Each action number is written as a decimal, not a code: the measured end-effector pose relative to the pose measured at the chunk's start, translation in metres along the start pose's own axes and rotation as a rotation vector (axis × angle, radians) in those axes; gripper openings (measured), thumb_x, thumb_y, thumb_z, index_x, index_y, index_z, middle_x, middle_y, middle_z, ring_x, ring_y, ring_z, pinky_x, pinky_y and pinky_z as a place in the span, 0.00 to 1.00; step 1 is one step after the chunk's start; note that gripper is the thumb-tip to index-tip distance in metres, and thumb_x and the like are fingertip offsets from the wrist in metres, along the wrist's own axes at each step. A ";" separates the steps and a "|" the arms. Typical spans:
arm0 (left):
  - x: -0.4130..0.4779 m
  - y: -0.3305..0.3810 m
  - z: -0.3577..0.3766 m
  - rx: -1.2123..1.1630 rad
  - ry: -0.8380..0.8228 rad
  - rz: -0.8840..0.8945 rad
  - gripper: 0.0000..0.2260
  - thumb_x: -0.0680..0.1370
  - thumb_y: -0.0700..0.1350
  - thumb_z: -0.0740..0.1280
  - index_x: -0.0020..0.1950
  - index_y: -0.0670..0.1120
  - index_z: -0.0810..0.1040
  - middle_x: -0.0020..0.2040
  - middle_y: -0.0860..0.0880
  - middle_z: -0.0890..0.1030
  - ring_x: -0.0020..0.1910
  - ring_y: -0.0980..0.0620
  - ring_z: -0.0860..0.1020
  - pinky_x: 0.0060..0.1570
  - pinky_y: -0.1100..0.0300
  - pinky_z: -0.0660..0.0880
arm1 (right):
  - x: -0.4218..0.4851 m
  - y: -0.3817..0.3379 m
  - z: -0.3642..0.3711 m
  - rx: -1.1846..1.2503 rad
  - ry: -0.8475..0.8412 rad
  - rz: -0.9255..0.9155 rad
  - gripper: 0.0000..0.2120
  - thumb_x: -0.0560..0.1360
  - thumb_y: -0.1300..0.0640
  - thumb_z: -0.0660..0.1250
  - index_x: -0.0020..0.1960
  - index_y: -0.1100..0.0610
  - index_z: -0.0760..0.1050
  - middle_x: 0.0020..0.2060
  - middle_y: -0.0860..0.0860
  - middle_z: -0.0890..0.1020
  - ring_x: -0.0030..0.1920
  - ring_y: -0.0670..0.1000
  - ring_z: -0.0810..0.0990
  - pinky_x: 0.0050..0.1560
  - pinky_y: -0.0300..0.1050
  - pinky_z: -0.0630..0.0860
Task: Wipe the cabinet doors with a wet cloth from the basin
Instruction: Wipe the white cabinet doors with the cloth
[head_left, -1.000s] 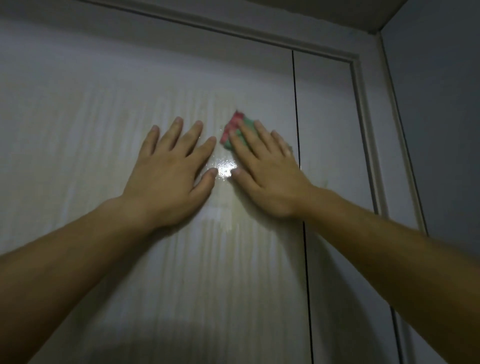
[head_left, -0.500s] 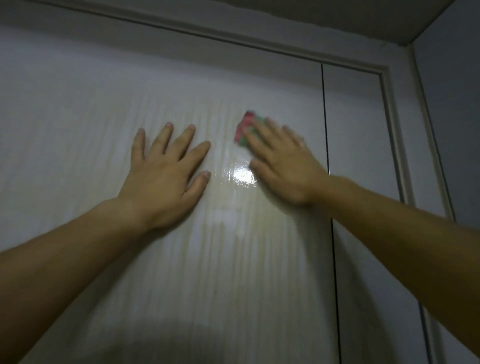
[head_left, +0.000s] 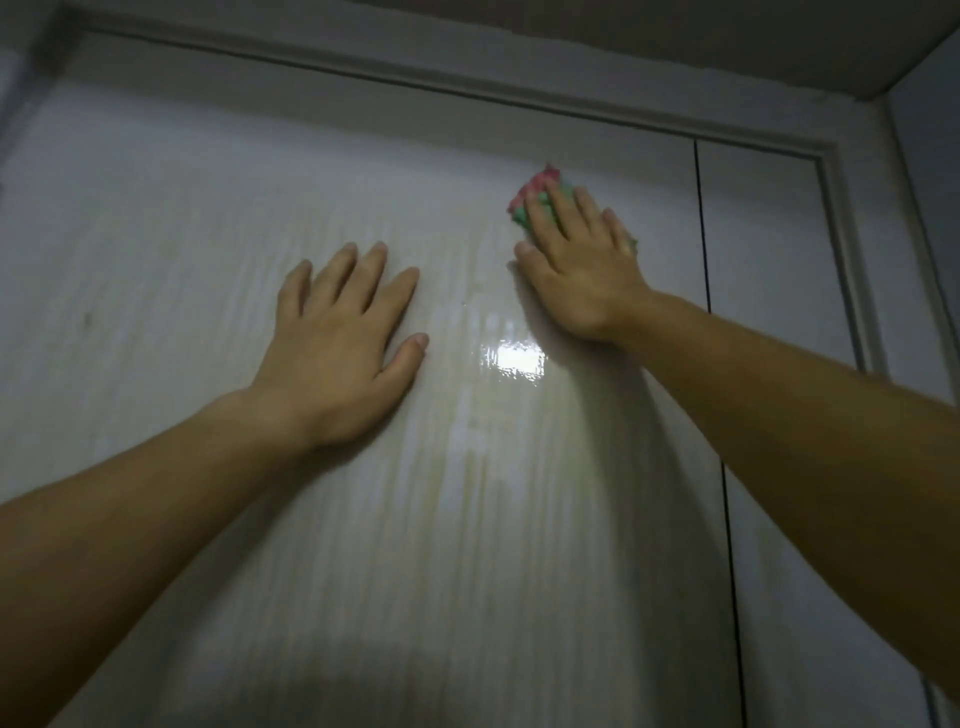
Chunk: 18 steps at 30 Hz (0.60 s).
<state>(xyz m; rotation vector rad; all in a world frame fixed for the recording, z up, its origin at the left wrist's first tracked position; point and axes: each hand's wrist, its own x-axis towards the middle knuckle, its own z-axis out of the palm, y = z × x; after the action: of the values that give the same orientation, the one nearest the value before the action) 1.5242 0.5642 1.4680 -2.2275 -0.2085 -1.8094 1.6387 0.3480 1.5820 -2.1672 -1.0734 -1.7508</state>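
Right hand (head_left: 582, 265) presses the cloth (head_left: 537, 200) flat-fingered on the cabinet door (head_left: 156, 234); left hand (head_left: 343, 343) rests open beside it

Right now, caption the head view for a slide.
Right hand presses a pink-and-green cloth on the cabinet door; left hand rests flat.
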 end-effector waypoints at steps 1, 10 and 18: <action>-0.002 -0.005 -0.001 0.008 -0.002 -0.028 0.32 0.80 0.64 0.43 0.83 0.53 0.53 0.84 0.46 0.51 0.83 0.45 0.47 0.79 0.41 0.40 | -0.002 -0.011 0.002 -0.005 0.003 -0.015 0.31 0.85 0.40 0.41 0.83 0.49 0.39 0.83 0.50 0.40 0.82 0.52 0.36 0.80 0.56 0.36; -0.006 -0.019 0.000 0.000 -0.030 -0.035 0.33 0.79 0.65 0.39 0.83 0.58 0.52 0.84 0.52 0.49 0.83 0.44 0.46 0.79 0.36 0.43 | -0.009 -0.024 0.006 -0.077 -0.027 -0.166 0.32 0.83 0.38 0.41 0.83 0.47 0.43 0.83 0.49 0.43 0.82 0.51 0.39 0.80 0.52 0.36; -0.018 -0.042 -0.010 -0.113 0.004 -0.058 0.37 0.77 0.66 0.40 0.83 0.52 0.54 0.84 0.46 0.51 0.83 0.46 0.48 0.81 0.45 0.43 | -0.047 -0.078 0.026 -0.090 -0.046 -0.411 0.32 0.84 0.38 0.44 0.83 0.48 0.42 0.82 0.47 0.41 0.82 0.49 0.37 0.80 0.51 0.35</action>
<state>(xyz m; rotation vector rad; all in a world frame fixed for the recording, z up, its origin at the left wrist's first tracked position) 1.4995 0.6025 1.4574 -2.3161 -0.1753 -1.9003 1.6088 0.3987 1.5075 -2.1620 -1.5729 -1.9496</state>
